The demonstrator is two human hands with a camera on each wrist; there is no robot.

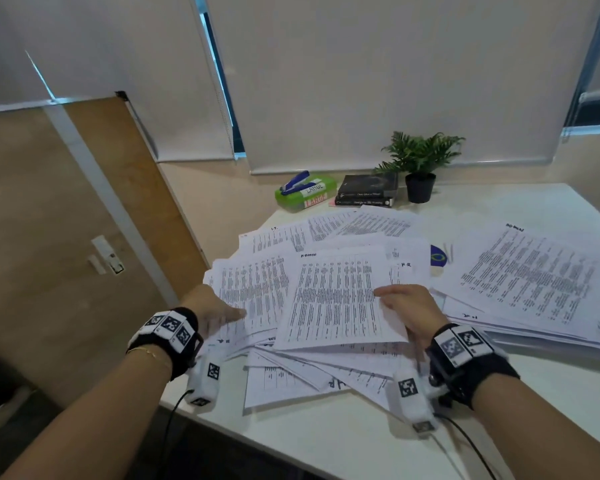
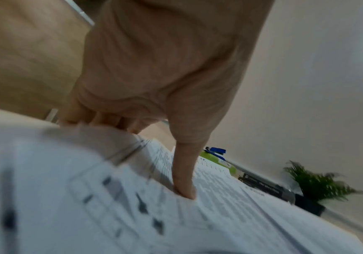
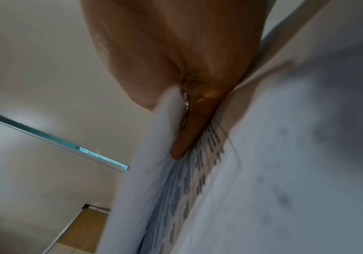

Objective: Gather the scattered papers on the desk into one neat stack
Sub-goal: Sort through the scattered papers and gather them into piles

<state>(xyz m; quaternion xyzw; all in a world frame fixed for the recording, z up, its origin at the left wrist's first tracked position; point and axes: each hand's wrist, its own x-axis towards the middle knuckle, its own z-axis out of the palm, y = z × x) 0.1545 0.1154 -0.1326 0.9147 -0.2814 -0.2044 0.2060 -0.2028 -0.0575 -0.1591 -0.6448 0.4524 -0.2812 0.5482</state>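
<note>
Printed white sheets lie fanned and overlapping across the white desk (image 1: 326,441). My left hand (image 1: 222,311) holds the left bundle of papers (image 1: 253,289) at its near left edge. In the left wrist view its thumb (image 2: 183,187) presses on top of the papers (image 2: 230,206) and the fingers (image 2: 93,121) curl under the edge. My right hand (image 1: 404,306) pinches the top middle sheet (image 1: 336,299) at its right edge. In the right wrist view a finger (image 3: 187,135) lies between lifted sheets (image 3: 274,171). A thicker pile (image 1: 527,271) lies at the right, and loose sheets (image 1: 288,379) near the front.
At the back of the desk stand a green box (image 1: 321,195) with a blue stapler (image 1: 293,181) on it, two dark books (image 1: 368,190) and a potted plant (image 1: 420,168). A blue round object (image 1: 439,258) peeks out between papers. The desk's left edge borders a wooden panel (image 1: 118,188).
</note>
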